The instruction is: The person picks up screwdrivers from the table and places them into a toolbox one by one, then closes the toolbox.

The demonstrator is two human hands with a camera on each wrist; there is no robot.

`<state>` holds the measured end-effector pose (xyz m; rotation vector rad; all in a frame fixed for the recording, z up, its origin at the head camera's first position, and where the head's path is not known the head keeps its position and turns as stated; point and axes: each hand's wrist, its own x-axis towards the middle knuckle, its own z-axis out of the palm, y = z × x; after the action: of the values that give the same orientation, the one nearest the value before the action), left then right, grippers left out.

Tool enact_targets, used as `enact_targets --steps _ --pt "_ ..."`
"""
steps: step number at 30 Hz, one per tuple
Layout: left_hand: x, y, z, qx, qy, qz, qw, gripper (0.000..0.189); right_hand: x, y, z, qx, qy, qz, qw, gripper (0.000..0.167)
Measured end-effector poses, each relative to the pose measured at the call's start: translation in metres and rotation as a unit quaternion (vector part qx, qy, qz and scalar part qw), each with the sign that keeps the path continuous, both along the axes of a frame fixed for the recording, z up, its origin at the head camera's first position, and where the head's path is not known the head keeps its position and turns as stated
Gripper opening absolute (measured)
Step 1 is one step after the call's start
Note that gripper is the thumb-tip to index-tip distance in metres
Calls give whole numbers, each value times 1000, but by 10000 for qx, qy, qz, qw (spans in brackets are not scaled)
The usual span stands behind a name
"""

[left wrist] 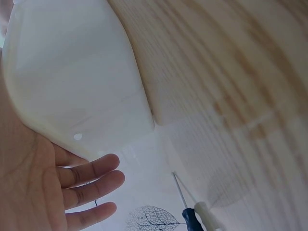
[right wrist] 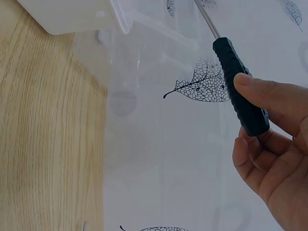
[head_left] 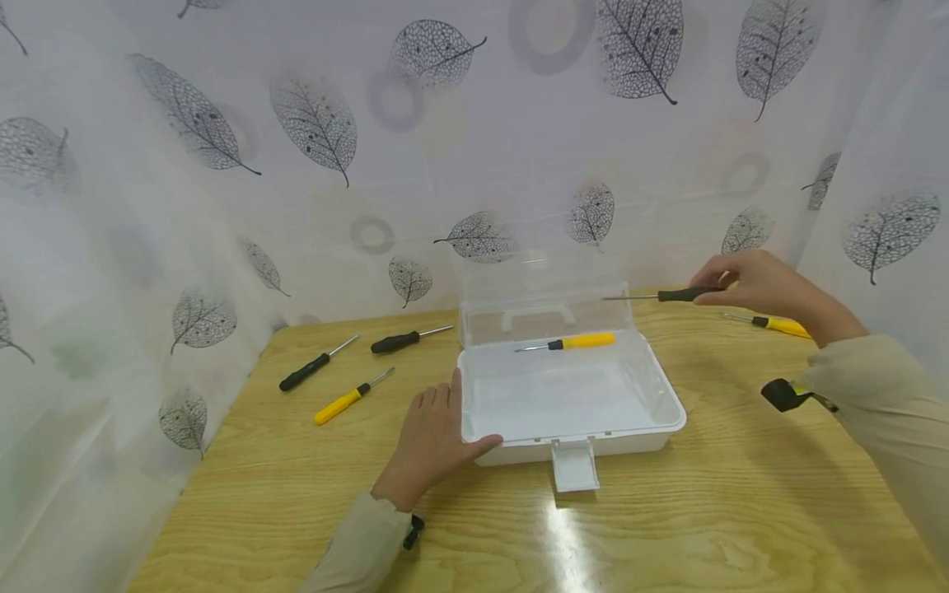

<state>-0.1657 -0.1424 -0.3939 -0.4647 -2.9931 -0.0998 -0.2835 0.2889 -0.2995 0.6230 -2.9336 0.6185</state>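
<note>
In the head view, a white plastic box (head_left: pixel 549 408) stands on the table with its clear lid (head_left: pixel 544 301) raised at the back. One yellow-handled screwdriver (head_left: pixel 586 341) lies inside it near the far side. My left hand (head_left: pixel 433 436) rests against the box's left wall, thumb over the front rim; the left wrist view shows its fingers extended along the wall (left wrist: pixel 82 72). To the right, above the table, my right hand (head_left: pixel 756 288) pinches the black handle of a screwdriver (right wrist: pixel 238 86), whose shaft points left toward the lid.
Left of the box lie two black-handled screwdrivers, one nearer (head_left: pixel 306 372) and one farther (head_left: pixel 396 342), plus a yellow one (head_left: pixel 341 406). Another yellow screwdriver (head_left: pixel 786 327) lies under the right forearm. The front latch (head_left: pixel 574 468) hangs down. A leaf-patterned curtain (head_left: pixel 371 165) borders the table (head_left: pixel 667 527).
</note>
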Motion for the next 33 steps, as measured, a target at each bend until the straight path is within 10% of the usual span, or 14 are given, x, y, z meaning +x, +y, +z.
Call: enact_targets --steps 33 --pt "0 0 1 7 -9 -28 10000 110 -7 -39 10 -84 151 676 9976 13"
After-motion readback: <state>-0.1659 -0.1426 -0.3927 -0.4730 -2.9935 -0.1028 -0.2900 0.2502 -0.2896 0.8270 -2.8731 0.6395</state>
